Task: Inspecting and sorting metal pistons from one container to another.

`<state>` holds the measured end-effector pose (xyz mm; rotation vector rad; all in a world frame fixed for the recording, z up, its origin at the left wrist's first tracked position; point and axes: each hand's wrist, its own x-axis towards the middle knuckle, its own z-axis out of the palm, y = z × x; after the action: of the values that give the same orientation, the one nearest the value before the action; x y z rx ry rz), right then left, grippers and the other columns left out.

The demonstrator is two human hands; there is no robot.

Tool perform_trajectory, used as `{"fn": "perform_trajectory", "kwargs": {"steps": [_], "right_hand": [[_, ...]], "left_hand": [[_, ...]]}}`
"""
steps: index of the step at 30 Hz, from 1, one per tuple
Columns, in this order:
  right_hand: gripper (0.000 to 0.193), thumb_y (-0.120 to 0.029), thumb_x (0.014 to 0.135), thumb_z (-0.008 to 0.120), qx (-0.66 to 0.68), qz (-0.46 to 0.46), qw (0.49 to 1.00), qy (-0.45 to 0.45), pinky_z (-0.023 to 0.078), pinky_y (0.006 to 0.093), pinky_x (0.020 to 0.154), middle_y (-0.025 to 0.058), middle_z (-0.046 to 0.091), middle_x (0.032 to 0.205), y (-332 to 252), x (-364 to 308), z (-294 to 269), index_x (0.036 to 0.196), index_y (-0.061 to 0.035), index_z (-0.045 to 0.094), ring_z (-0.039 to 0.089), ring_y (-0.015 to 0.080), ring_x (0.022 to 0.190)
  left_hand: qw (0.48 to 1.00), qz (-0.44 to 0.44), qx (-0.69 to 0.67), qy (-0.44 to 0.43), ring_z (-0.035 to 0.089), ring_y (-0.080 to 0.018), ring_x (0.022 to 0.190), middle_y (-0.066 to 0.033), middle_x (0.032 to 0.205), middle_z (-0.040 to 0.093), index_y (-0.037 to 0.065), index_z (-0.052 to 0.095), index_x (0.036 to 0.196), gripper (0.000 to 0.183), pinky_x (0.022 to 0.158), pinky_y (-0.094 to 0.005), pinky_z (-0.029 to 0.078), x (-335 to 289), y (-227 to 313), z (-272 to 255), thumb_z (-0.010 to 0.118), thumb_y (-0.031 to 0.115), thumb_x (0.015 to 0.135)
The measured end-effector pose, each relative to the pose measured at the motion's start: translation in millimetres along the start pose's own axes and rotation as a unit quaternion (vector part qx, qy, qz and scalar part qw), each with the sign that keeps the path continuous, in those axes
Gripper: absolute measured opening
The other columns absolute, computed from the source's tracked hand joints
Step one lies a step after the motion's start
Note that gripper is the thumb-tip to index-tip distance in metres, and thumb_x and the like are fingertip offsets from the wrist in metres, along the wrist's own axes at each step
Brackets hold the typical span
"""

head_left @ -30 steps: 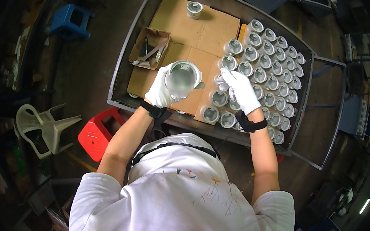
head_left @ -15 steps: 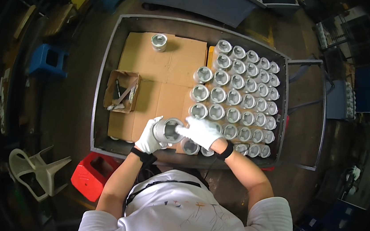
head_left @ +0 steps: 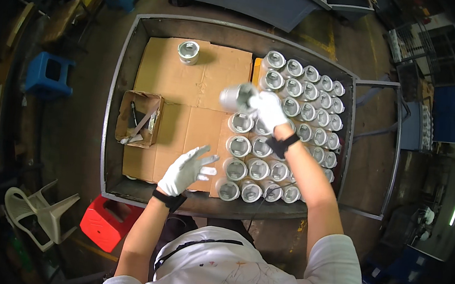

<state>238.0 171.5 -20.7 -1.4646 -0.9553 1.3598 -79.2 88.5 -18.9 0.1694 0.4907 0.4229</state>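
Note:
My right hand [head_left: 269, 113], in a white glove, grips a silver metal piston [head_left: 234, 98], fingers at its hollow end. That piston is tilted and blurred, over the far end of the left column of pistons. My left hand [head_left: 182, 173], also gloved, is empty with fingers spread, above the cardboard [head_left: 176, 131] left of the nearest pistons. Rows of similar pistons [head_left: 236, 169] stand hollow side up on the right of the cart; my right hand and forearm hide some. A lone piston [head_left: 188, 52] stands on the cardboard at the far left.
The cart's raised metal rim [head_left: 106, 125] surrounds everything. A small cardboard box [head_left: 154, 129] with a pen and thin tools sits at the left. Around the cart are a red stool [head_left: 104, 223], blue stools [head_left: 49, 75], a pale plastic chair [head_left: 40, 211] and another grey cart [head_left: 241, 1].
My left hand has let go of the piston it held and opened. My right hand has moved away from me and now grips a piston farther up the left column. The view has shifted slightly.

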Motion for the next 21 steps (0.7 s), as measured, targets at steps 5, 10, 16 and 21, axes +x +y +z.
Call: {"fn": "perform_trajectory", "kwargs": {"steps": [5, 10, 16, 21], "right_hand": [[0.022, -0.017, 0.086, 0.062, -0.194, -0.053, 0.974, 0.107, 0.053, 0.0352, 0.049, 0.015, 0.064, 0.067, 19.5, 104.5, -62.6, 0.08, 0.0039, 0.064, 0.067, 0.0228, 0.055], [0.031, -0.027, 0.079, 0.063, -0.414, -0.014, 0.899, 0.139, 0.054, 0.0434, 0.061, 0.0258, 0.068, 0.078, 54.1, 158.7, -72.2, 0.082, 0.0036, 0.07, 0.067, 0.0376, 0.063], [0.027, -0.019, 0.073, 0.06, -0.449, 0.064, 0.873, 0.182, 0.053, 0.0478, 0.077, 0.0276, 0.067, 0.09, 117.3, 195.1, -90.8, 0.087, 0.0001, 0.073, 0.067, 0.0426, 0.087], [0.031, -0.022, 0.078, 0.067, -0.52, 0.1, 0.835, 0.148, 0.055, 0.0445, 0.069, 0.0266, 0.069, 0.087, 119.6, 193.5, -74.3, 0.09, 0.0068, 0.069, 0.07, 0.0368, 0.079]], "left_hand": [[0.998, -0.01, -0.023, 0.062, 0.063, -0.0312, 0.106, -0.0219, 0.145, 0.043, 0.007, 0.031, 0.148, 0.063, 0.084, -0.0363, 0.053, -34.9, -33.3, -36.9, 0.046, 0.044, 0.099], [0.991, 0.002, -0.044, 0.129, 0.063, -0.0309, 0.105, -0.0234, 0.142, 0.045, 0.005, 0.034, 0.146, 0.065, 0.082, -0.0355, 0.054, -70.1, -49.0, -42.9, 0.05, 0.044, 0.097], [0.985, 0.019, -0.06, 0.163, 0.064, -0.0304, 0.103, -0.0257, 0.141, 0.045, 0.002, 0.033, 0.145, 0.068, 0.082, -0.0343, 0.053, -80.2, -54.8, -52.2, 0.052, 0.044, 0.095], [0.982, 0.026, -0.069, 0.175, 0.064, -0.0302, 0.103, -0.0255, 0.14, 0.047, 0.001, 0.034, 0.145, 0.067, 0.082, -0.0343, 0.053, -85.0, -59.0, -63.3, 0.052, 0.043, 0.096]]}}
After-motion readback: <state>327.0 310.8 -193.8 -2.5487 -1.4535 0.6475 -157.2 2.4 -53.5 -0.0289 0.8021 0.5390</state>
